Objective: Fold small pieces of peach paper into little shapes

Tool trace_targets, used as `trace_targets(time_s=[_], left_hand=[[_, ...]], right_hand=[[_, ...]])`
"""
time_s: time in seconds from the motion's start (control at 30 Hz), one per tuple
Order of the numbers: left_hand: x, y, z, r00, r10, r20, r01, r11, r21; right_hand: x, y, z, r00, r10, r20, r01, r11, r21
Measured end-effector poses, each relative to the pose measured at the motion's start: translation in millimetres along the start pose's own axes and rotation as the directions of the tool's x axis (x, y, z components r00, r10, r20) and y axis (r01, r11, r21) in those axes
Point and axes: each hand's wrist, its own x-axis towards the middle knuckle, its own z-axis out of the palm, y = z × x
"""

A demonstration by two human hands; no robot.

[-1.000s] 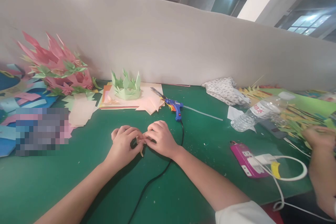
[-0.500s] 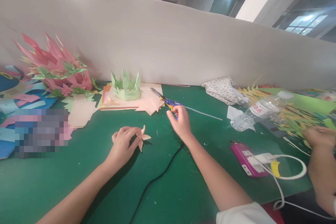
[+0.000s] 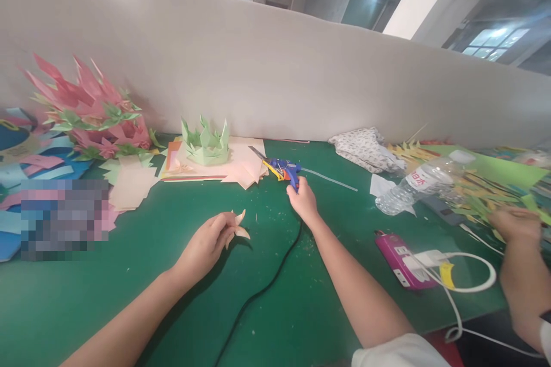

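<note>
Between the closed fingers of my left hand (image 3: pixel 209 245) is a small peach paper flower (image 3: pixel 241 233), its pointed petals sticking out to the right just above the green tabletop. My right hand (image 3: pixel 303 202) is closed around the handle of a blue glue gun (image 3: pixel 291 170). A clear glue stick (image 3: pixel 329 178) trails from the gun's rear, and a black cord (image 3: pixel 262 289) runs from below my right hand toward the front edge. Scissors with yellow handles (image 3: pixel 274 168) lie right by the gun's front, partly overlapping it. My fingers hide part of the flower.
A green paper crown (image 3: pixel 207 149) stands on stacked paper (image 3: pixel 249 156) at the back. Pink paper crowns (image 3: pixel 99 109) are at left. On the right are a plastic bottle (image 3: pixel 415 186), a magenta power strip (image 3: pixel 400 264) with white cables, and another person's hand (image 3: pixel 514 222).
My right hand has closed around the glue gun's handle, and the gun has shifted slightly. My left hand has lifted and tilted the paper flower a little.
</note>
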Motion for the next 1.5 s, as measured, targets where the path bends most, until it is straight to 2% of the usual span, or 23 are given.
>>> trace_targets(time_s=[0.1, 0.17, 0.2, 0.27, 0.37, 0.47, 0.7, 0.9, 1.07, 1.3, 1.5], left_hand=[[0, -4, 2.0, 0.993, -0.118, -0.021, 0.113, 0.980, -0.161], [1, -5, 2.8, 0.986, -0.165, -0.016, 0.153, 0.946, -0.285], [2, -5, 2.8, 0.984, -0.180, -0.011, 0.165, 0.923, -0.347], [4, -5, 2.2, 0.978, -0.209, -0.010, 0.182, 0.873, -0.453], [5, -4, 0.8, 0.963, -0.268, -0.018, 0.213, 0.803, -0.557], [5, -4, 1.1, 0.956, -0.293, -0.010, 0.228, 0.766, -0.602], [4, -11, 4.3, 0.954, -0.301, -0.004, 0.235, 0.754, -0.613], [5, -10, 0.9, 0.925, -0.379, -0.006, 0.286, 0.710, -0.643], [7, -10, -1.0, 0.881, -0.473, 0.009, 0.362, 0.662, -0.656], [6, -14, -1.3, 0.869, -0.495, 0.016, 0.380, 0.645, -0.663], [6, -11, -3.7, 0.855, -0.518, -0.032, 0.364, 0.641, -0.676]], right_hand=[[-7, -10, 1, 0.999, -0.048, 0.021, 0.043, 0.981, 0.190], [-14, -19, 2, 0.985, -0.121, 0.127, 0.024, 0.810, 0.586], [-17, -23, 3, 0.966, -0.155, 0.206, -0.033, 0.719, 0.694], [-21, -27, 5, 0.917, -0.194, 0.348, -0.172, 0.596, 0.784], [-22, -28, 8, 0.859, -0.220, 0.463, -0.289, 0.538, 0.792], [-21, -25, 9, 0.838, -0.239, 0.491, -0.294, 0.559, 0.775], [-25, -25, 11, 0.791, -0.274, 0.547, -0.218, 0.708, 0.671], [-27, -24, 9, 0.765, -0.347, 0.543, -0.158, 0.716, 0.680], [-26, -26, 2, 0.674, -0.433, 0.599, -0.173, 0.696, 0.697], [-28, -29, -4, 0.582, -0.472, 0.662, -0.106, 0.763, 0.638], [-30, -33, -6, 0.595, -0.474, 0.649, -0.098, 0.759, 0.644]])
